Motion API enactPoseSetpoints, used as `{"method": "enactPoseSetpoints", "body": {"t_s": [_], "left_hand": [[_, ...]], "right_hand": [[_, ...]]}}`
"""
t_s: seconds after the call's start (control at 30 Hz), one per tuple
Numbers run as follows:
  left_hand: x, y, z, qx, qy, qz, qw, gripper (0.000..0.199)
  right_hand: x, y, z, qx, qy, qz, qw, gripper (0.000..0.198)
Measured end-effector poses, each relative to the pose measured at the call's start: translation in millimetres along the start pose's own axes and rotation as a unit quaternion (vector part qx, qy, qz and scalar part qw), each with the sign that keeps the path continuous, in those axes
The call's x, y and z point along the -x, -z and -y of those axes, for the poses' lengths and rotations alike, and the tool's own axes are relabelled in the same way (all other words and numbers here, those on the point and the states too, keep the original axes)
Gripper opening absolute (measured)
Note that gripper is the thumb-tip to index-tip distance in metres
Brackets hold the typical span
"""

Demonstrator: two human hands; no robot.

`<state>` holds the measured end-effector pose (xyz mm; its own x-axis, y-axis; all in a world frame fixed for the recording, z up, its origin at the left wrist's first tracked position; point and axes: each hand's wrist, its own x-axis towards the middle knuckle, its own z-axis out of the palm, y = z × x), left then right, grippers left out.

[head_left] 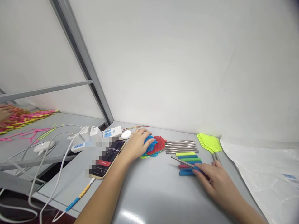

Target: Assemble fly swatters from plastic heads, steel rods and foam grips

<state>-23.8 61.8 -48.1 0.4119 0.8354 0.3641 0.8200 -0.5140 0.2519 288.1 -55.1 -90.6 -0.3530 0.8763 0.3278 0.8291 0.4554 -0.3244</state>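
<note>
My left hand (140,143) reaches over a small pile of mesh fly swatter heads, its fingers and thumb closed on the blue fly swatter head (151,145) on top. Beneath it lie a red head (160,144) and parts of other blue and green ones. In my right hand (215,180) is a metal rod with a blue handle grip (183,162), its bare end pointing left and up. Under that rod several coloured foam-like grips (187,173) lie in a row. Metal rods (181,145) are lined up side by side behind them.
Yellow-green fly swatters (209,142) lie beyond my right hand, their handles partly hidden. A clear plastic sheet (263,168) covers the right side. At left are a phone (111,158), a white round case (126,134), power strips (112,132) and cables. Another person's hand (5,112) shows far left.
</note>
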Motion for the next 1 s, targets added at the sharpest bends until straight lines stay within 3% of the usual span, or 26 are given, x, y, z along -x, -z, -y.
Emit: {"method": "enactPoseSetpoints", "body": {"t_s": [0.1,0.2,0.47,0.77,1.0], "left_hand": [[0,1,23,0.02,0.016,0.026,0.999,0.025],[3,-1,27,0.042,-0.004,0.059,0.997,0.018],[6,-7,14,0.045,-0.02,0.091,0.995,0.013],[6,-13,4,0.051,-0.042,0.1,0.993,0.007],[10,-14,-31,0.093,-0.107,0.107,0.984,0.002]], "right_hand": [[2,-2,-1,0.004,-0.002,0.01,1.0,0.02],[4,-7,-5,0.012,0.005,0.006,1.0,0.02],[9,-14,-11,0.044,0.041,-0.033,0.998,0.022],[10,-19,-8,0.045,0.047,-0.026,0.998,0.022],[3,-10,3,0.044,0.025,-0.005,0.999,0.021]]}}
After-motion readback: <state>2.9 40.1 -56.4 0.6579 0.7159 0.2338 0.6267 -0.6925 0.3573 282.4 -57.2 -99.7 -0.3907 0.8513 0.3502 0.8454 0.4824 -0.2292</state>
